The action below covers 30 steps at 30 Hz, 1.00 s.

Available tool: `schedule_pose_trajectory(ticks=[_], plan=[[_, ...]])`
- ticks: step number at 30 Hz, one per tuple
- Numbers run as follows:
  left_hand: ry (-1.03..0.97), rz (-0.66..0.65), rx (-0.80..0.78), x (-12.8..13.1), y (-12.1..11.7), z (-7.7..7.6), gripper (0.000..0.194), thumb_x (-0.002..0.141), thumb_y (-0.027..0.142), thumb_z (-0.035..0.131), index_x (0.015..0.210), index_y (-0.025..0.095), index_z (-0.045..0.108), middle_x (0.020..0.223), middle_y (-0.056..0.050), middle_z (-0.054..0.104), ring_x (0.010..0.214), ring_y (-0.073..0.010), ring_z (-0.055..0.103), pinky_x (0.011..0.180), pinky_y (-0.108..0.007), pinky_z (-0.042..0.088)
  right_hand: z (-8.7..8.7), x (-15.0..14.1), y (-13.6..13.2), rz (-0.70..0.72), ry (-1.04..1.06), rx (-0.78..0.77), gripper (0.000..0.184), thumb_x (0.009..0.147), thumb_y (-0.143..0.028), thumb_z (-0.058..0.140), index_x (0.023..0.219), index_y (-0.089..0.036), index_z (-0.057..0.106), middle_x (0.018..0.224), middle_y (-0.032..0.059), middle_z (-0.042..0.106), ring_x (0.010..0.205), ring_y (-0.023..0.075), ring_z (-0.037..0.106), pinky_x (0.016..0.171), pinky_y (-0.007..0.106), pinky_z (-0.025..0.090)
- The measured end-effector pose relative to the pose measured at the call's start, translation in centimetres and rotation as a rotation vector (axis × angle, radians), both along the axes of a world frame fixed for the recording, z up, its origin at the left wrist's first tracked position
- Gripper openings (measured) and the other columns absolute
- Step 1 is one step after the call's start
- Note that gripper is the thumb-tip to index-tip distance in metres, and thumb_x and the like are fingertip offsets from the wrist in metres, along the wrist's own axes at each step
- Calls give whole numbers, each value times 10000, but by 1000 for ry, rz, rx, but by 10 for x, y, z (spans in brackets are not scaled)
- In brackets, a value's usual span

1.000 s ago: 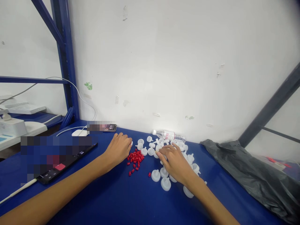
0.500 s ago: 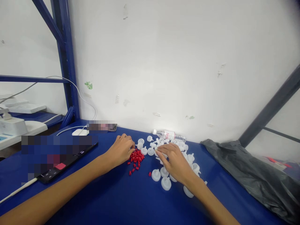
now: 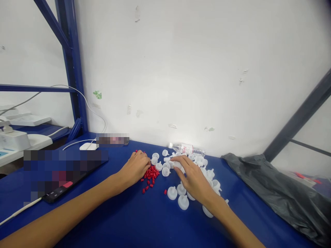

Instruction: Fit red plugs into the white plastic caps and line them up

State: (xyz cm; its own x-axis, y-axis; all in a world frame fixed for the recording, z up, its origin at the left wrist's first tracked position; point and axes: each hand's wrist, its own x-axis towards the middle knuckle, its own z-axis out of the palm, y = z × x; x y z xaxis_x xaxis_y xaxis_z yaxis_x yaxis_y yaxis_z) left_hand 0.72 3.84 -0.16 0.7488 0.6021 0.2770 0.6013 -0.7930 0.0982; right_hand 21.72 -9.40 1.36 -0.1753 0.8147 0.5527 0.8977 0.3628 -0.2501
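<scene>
My left hand [image 3: 137, 166] rests curled at the upper left edge of a pile of small red caps [image 3: 152, 173]. Its fingers are bent together, and whether a cap is between the fingertips is hidden. My right hand [image 3: 191, 173] reaches over a spread of translucent white funnel-shaped pieces [image 3: 183, 202]. Its thumb and fingers are apart, with white pieces close to the fingertips; no firm grip shows. Between the hands lie several loose white pieces [image 3: 166, 171]. One red cap [image 3: 165, 192] lies apart from the pile, beside the white pieces.
A clear bottle [image 3: 186, 148] lies on its side along the wall. A dark grey plastic sheet [image 3: 274, 186] covers the table's right side. At left are a black tablet [image 3: 55, 195] with a cable, a phone and a white charger [image 3: 88, 146]. Blue frame posts [image 3: 74, 65] rise behind.
My right fingers have parted and shifted slightly up. A white piece now lies just left of them, where there was bare table. My left hand has moved slightly; red caps show behind its knuckles.
</scene>
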Motion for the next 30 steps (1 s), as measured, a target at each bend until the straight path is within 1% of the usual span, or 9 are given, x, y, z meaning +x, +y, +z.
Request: schedule_pose_trajectory(ticks=[2, 6, 12, 16, 20, 23, 26, 28, 30], plan=[[2, -1, 4, 0, 0, -1, 239, 947, 162, 496, 912, 165, 732, 945, -121, 711, 988, -277, 598, 837, -371, 420, -1, -2, 0, 31, -4, 3, 286, 1012, -195, 447, 1280, -280, 504, 1206, 68, 620, 1129, 233, 600, 947, 432, 535], [5, -1, 2, -2, -1, 3, 240, 962, 179, 492, 957, 168, 732, 946, -123, 719, 982, -281, 604, 846, -386, 417, -4, -3, -1, 46, -13, -10, 298, 1013, -243, 475, 1310, -274, 489, 1192, 78, 627, 1112, 237, 606, 948, 444, 536], [22, 3, -55, -5, -2, 13, 177, 930, 201, 585, 936, 201, 762, 1003, -109, 723, 1048, -298, 597, 869, -392, 419, -8, 1, 1, 16, -23, -45, 378, 975, -268, 563, 1340, -300, 469, 1250, 72, 609, 1133, 238, 609, 938, 429, 546], [24, -5, -75, -3, 0, 8, 162, 920, 185, 602, 908, 192, 763, 962, -105, 733, 1032, -295, 612, 862, -387, 429, -8, 3, 2, 7, -41, -49, 377, 969, -267, 575, 1331, -301, 476, 1225, 68, 630, 1105, 233, 628, 925, 413, 551], [-2, -11, -67, -2, 3, 2, 125, 906, 169, 615, 894, 157, 739, 953, -116, 726, 1004, -295, 620, 837, -380, 438, -6, 1, 1, 26, -51, -22, 302, 977, -279, 559, 1276, -290, 515, 1184, 57, 654, 1105, 227, 633, 922, 393, 550], [-29, -27, -51, -2, 2, 2, 148, 934, 173, 572, 933, 164, 720, 971, -107, 723, 1012, -283, 618, 861, -387, 428, -4, 0, 0, 20, -36, -21, 277, 996, -290, 518, 1272, -297, 513, 1189, 52, 659, 1073, 224, 653, 892, 390, 564], [-112, -83, -55, 0, -4, 4, 176, 970, 185, 520, 983, 181, 695, 992, -72, 728, 984, -237, 633, 916, -378, 411, -4, 0, 0, 3, -9, -42, 309, 1001, -297, 502, 1310, -304, 479, 1247, 57, 640, 1045, 225, 671, 863, 390, 577], [-240, -155, -83, 2, -9, 5, 157, 977, 217, 532, 985, 195, 686, 989, -41, 733, 944, -208, 638, 916, -354, 413, -5, 0, 0, -7, 4, -52, 363, 990, -305, 527, 1345, -312, 451, 1292, 63, 620, 1039, 230, 676, 855, 394, 582], [-369, -224, -111, 4, -14, 6, 140, 972, 262, 563, 1008, 209, 687, 992, -22, 737, 932, -198, 636, 900, -342, 415, -7, 0, 0, -3, 13, -56, 404, 978, -313, 554, 1365, -321, 437, 1303, 61, 620, 1059, 234, 673, 876, 401, 578]])
